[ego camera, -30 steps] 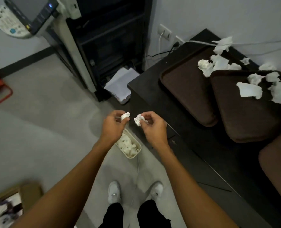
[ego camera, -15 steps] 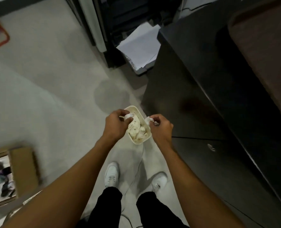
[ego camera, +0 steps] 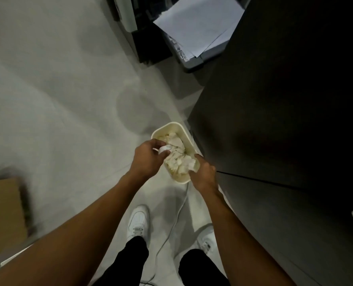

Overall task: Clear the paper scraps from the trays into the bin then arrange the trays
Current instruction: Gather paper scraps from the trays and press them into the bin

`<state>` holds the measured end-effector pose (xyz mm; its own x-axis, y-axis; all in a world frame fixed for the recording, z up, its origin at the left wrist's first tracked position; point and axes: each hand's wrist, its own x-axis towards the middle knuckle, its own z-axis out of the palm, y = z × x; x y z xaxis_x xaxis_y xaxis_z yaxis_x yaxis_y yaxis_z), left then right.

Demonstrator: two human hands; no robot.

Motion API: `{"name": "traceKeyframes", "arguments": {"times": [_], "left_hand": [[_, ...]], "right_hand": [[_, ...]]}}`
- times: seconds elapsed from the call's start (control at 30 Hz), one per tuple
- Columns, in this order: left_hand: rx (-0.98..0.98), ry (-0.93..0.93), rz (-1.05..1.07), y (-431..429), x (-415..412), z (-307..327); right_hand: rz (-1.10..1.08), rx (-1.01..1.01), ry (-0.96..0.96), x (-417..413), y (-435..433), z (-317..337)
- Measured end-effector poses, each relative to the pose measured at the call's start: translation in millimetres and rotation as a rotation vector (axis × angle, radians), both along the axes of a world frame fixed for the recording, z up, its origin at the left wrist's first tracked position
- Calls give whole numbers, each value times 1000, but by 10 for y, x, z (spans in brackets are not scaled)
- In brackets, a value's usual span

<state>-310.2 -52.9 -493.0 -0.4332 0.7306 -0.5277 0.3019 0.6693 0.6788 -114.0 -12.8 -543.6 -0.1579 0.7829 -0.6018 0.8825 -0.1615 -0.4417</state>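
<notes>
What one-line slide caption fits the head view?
Left hand and right hand hold paper scraps over the cream bin.

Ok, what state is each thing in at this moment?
Bin: upright on the floor, open-topped, nearly full of scraps.
Left hand: pinches a scrap over the bin.
Right hand: curled at the near rim, among scraps; grip hidden.
Paper stack: lying flat, sheets slightly fanned.

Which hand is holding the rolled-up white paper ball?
The left hand pinches the paper ball over the bin; the right hand is at the bin's near rim, its fingers hidden.
</notes>
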Motion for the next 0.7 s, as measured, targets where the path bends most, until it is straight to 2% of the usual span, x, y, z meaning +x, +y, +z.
{"name": "traceKeyframes", "arguments": {"times": [0.1, 0.33, 0.47, 0.53, 0.63, 0.7], "left_hand": [[-10, 1, -21, -23, 24, -157], [-3, 7, -79, 88, 161, -406], [7, 23, -144, 193, 292, -559], [-24, 35, -245, 211, 370, -664], [-185, 64, -527, 176, 469, -740], [-255, 98, -553, 120, 465, -728]], "right_hand": [[-66, 32, -40, 113, -58, -136], [86, -78, -63, 263, -152, -412], [69, -54, -42, 278, -177, -477], [58, -55, -24, 294, -181, -502], [52, -76, -22, 316, -157, -485], [28, -80, -22, 313, -132, -436]]}}
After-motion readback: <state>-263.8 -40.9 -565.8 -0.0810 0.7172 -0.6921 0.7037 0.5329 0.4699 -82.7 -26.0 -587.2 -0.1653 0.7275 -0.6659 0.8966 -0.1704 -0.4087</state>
